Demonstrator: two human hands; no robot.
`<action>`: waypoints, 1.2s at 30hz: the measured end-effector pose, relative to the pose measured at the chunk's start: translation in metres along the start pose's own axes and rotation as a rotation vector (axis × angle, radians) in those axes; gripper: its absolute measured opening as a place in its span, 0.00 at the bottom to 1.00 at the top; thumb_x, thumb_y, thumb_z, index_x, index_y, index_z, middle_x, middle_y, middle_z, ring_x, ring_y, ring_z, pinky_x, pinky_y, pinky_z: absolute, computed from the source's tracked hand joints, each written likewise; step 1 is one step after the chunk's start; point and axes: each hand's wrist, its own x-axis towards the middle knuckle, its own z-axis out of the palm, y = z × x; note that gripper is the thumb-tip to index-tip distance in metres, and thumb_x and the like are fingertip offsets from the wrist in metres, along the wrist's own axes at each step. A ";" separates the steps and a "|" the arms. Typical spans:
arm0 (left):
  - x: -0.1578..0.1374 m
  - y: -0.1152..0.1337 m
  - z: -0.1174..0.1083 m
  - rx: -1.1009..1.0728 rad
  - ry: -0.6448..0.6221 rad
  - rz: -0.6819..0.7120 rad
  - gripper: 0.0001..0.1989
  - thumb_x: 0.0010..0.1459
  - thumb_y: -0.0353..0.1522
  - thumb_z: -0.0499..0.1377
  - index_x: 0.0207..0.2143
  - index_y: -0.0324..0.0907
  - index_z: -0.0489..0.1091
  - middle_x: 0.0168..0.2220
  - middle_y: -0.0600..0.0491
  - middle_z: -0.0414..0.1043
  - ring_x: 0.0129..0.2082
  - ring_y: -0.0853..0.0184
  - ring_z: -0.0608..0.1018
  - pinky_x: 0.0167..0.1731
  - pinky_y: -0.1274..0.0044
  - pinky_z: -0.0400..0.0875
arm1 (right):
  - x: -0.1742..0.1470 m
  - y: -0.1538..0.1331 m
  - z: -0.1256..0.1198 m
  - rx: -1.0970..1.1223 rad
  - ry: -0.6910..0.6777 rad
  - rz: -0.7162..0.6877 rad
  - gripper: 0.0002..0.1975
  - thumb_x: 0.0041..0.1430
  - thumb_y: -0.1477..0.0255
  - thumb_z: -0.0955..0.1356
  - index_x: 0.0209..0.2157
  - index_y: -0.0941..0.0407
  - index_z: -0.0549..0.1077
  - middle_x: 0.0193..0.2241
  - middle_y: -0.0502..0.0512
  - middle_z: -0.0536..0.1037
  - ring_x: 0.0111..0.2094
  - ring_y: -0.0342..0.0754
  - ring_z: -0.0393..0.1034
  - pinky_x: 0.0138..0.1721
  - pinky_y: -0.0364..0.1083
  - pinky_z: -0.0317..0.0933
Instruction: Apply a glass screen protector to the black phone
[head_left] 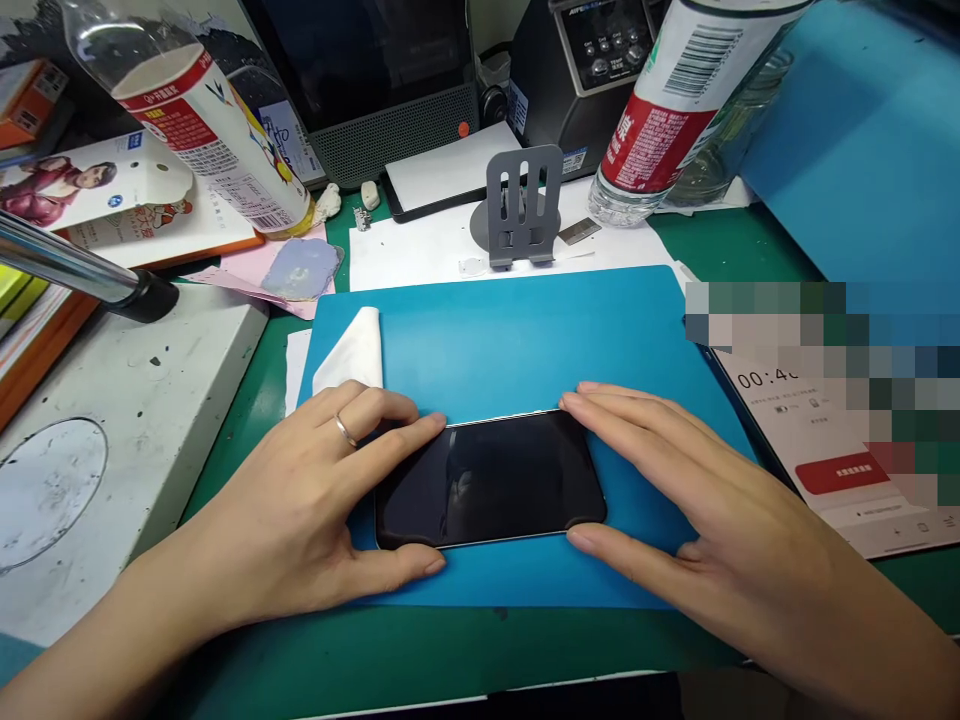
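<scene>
A smartphone (pixel 495 480) with a dark, glossy screen lies face up and lengthwise on the blue mat (pixel 510 340). At its left end is my left hand (pixel 315 500), with a ring on one finger, fingers along the far edge and thumb at the near edge. My right hand (pixel 697 510) spans the right end, fingertips at the far corner and thumb at the near one. Both hands hold the phone by its edges. A folded white cloth (pixel 356 350) lies on the mat just beyond my left fingers.
A grey phone stand (pixel 523 205) stands behind the mat, between a tilted-looking bottle (pixel 232 165) and a clear bottle with a red-white label (pixel 652 140). Right of the mat lies a lit-screen device (pixel 817 430), partly pixelated. A white board (pixel 172 400) and metal tube (pixel 67 255) are left.
</scene>
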 end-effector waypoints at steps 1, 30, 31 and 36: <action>0.000 0.000 -0.001 0.001 -0.006 -0.003 0.36 0.61 0.49 0.66 0.64 0.41 0.64 0.54 0.41 0.71 0.47 0.52 0.76 0.44 0.62 0.72 | 0.000 0.001 0.001 -0.002 0.005 -0.007 0.33 0.68 0.57 0.67 0.71 0.47 0.59 0.67 0.57 0.70 0.65 0.62 0.68 0.61 0.57 0.71; -0.008 -0.011 -0.022 -0.122 -0.116 -0.037 0.28 0.62 0.47 0.67 0.56 0.43 0.63 0.55 0.45 0.71 0.53 0.55 0.73 0.49 0.66 0.70 | -0.001 0.012 0.006 0.023 0.000 -0.020 0.40 0.66 0.51 0.67 0.74 0.43 0.51 0.69 0.56 0.67 0.62 0.67 0.70 0.57 0.61 0.74; -0.008 -0.011 -0.022 -0.116 -0.115 -0.032 0.28 0.63 0.47 0.67 0.56 0.43 0.63 0.55 0.45 0.71 0.53 0.55 0.73 0.49 0.66 0.70 | -0.002 0.012 0.007 0.025 -0.001 -0.020 0.40 0.65 0.51 0.67 0.74 0.43 0.51 0.69 0.56 0.67 0.63 0.67 0.70 0.57 0.61 0.74; -0.009 -0.010 -0.023 -0.092 -0.112 -0.014 0.23 0.63 0.46 0.66 0.53 0.45 0.68 0.55 0.45 0.70 0.51 0.55 0.74 0.46 0.66 0.71 | -0.001 0.011 0.007 0.031 0.001 -0.023 0.40 0.66 0.51 0.67 0.74 0.43 0.51 0.69 0.56 0.67 0.62 0.67 0.70 0.57 0.61 0.75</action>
